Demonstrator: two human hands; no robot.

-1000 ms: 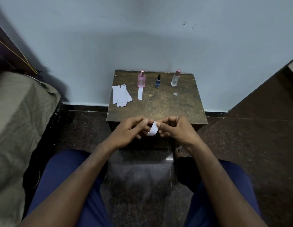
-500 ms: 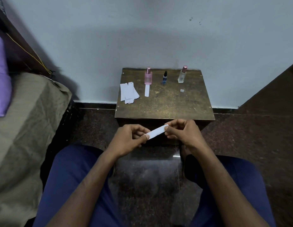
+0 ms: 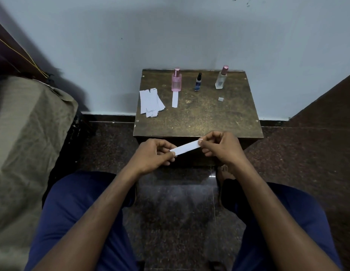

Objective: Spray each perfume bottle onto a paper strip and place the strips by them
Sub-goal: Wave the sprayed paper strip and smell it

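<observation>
Nearest the camera, two thighs in blue cloth are seen at either side of a dark speckled floor, with both forearms reaching forward between them. A white paper strip is held stretched flat between the two hands, just in front of the near edge of a small worn table. The strip's lower end is pinched between thumb and curled fingers of the left hand; its higher end is pinched in the same way by the right hand, so that the strip is tilted upward to the right. A bare foot is partly seen below the right hand.

Further out on the table top, a loose pile of paper strips is laid near the left edge. Just to its right, a single strip is laid lengthwise, its far end touching the base of a pink perfume bottle. A small dark blue bottle is stood in the middle of the far row, and a clear bottle with a pink cap at the right. A small grey cap-like piece is seen in front of the clear bottle, apart from it.

At the left, an olive cloth is draped over furniture; behind the table a pale wall is seen
</observation>
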